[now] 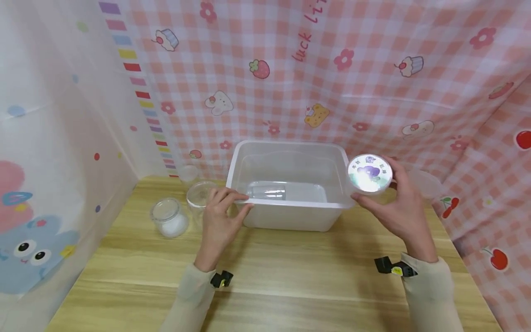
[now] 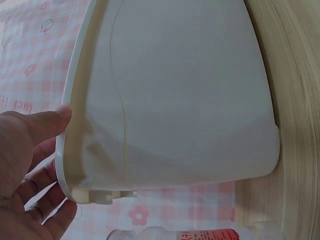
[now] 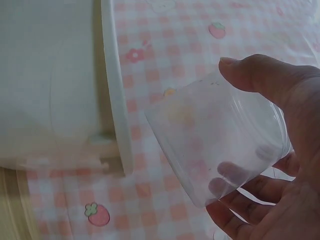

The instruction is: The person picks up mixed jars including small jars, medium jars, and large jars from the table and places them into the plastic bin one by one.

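Steadying a white tub (image 1: 290, 217) at its near rim, a person's left hand (image 1: 217, 220) pinches the edge at the tub's 8 o'clock corner, thumb on the outside, fingers behind. At the tub's 3 o'clock, the right hand (image 1: 400, 213) grips a clear jar (image 1: 369, 174), thumb on one side and fingers round the other, its round printed top facing the head camera. The right wrist view shows the jar tilted, apart from the tub, and its see-through wall reveals no obvious filling.

Work appears partway along. Inside the tub, toward 8 o'clock on its floor, a clear container (image 1: 268, 192) seems to lie on its side, the only item visible in there. The gripped jar is outside, beyond the rim, so its placing, if that is the aim, is not yet done.

Also outside, on the wooden table (image 1: 298, 281) at the tub's 9 o'clock, stands a clear vessel (image 1: 200, 193), partly hidden by the left hand; slightly lower and farther out sits a small jar (image 1: 169, 217) with white contents. Beyond the right hand, near 3 o'clock, a pale translucent object (image 1: 426, 183) is too faint to identify. Whether these outlying pieces are part of the job cannot be told.
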`<state>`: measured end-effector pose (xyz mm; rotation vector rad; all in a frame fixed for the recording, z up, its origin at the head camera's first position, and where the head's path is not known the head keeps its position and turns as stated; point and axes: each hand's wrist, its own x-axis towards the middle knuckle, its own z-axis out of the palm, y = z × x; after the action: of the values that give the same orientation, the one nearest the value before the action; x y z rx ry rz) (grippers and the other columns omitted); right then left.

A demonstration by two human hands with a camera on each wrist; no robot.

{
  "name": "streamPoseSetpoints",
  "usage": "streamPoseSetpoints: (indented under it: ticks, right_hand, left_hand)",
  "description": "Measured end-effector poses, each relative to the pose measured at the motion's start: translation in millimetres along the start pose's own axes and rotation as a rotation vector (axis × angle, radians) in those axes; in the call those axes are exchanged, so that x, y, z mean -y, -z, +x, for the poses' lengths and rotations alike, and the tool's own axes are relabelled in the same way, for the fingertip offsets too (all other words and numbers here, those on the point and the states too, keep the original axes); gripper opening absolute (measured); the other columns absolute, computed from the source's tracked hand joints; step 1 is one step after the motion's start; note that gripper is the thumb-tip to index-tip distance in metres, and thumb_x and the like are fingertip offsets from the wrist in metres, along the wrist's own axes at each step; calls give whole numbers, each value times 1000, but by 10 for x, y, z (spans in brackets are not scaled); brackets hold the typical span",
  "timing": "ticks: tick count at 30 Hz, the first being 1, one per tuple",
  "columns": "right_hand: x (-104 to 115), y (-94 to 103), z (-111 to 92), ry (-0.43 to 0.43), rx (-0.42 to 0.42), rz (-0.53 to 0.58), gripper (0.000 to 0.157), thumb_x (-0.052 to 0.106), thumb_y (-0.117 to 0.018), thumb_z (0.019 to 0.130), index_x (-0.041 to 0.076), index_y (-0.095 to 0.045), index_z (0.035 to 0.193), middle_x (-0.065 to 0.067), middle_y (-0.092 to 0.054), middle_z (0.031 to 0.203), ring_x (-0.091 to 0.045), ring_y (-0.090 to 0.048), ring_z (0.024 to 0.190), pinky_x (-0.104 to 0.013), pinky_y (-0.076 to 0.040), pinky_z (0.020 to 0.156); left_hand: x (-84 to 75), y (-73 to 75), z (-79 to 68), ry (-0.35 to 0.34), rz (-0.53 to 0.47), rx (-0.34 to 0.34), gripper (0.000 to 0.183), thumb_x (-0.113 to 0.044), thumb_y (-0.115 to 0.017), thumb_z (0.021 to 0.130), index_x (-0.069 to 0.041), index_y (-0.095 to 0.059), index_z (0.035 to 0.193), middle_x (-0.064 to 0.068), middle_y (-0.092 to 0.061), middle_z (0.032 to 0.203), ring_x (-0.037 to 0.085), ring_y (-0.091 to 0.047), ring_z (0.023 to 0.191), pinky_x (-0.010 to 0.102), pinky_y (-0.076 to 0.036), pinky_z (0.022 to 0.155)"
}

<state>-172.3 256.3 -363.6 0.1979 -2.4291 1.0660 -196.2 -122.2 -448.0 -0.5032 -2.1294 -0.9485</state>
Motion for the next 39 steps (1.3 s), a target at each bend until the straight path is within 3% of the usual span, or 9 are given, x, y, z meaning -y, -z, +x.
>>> streamPoseSetpoints:
  ticks: [5, 12, 16, 29, 39]
  right_hand:
    - [86, -84, 112, 57, 83, -18, 97, 24, -96, 71, 25, -44, 154, -3, -61, 139, -16, -55, 119, -19, -40, 95]
    - [129, -152, 295, 81, 210, -70, 94, 32, -94, 73, 18, -45, 153, -7, -61, 139, -27, -58, 125, -52, -49, 102]
    - [136, -154, 381, 68, 314, -120, 95, 33, -92, 75, 15, -43, 154, -9, -60, 140, -32, -56, 128, -61, -45, 106]
    - [252, -211, 529, 41, 508, -307, 104, 36, -90, 78, 20, -31, 162, -17, -37, 163, -46, -32, 148, -72, -29, 115]
    - [178, -242, 466, 68, 477, -251, 92, 38, -88, 81, 17, -40, 157, -18, -38, 163, -43, -32, 149, -67, -28, 118]
  left_hand:
    - [12, 2, -5, 3, -1, 0, 22, -15, -92, 75, -12, -78, 92, 3, -71, 91, 23, -54, 89, 32, -46, 77]
    - [0, 3, -8, 9, -2, 11, 21, -17, -92, 77, -12, -78, 92, 3, -71, 92, 22, -54, 89, 33, -45, 77]
    - [2, -1, -10, 5, 5, 17, 21, -20, -91, 78, -12, -78, 93, 3, -70, 92, 23, -54, 90, 32, -45, 77]
    - [9, 17, -6, 7, -7, 14, 20, -21, -90, 80, -13, -78, 94, 3, -71, 93, 23, -54, 90, 32, -45, 78]
    - [18, 15, -9, 14, -6, 17, 21, -20, -91, 78, -13, -78, 93, 2, -71, 92, 22, -54, 90, 31, -44, 78]
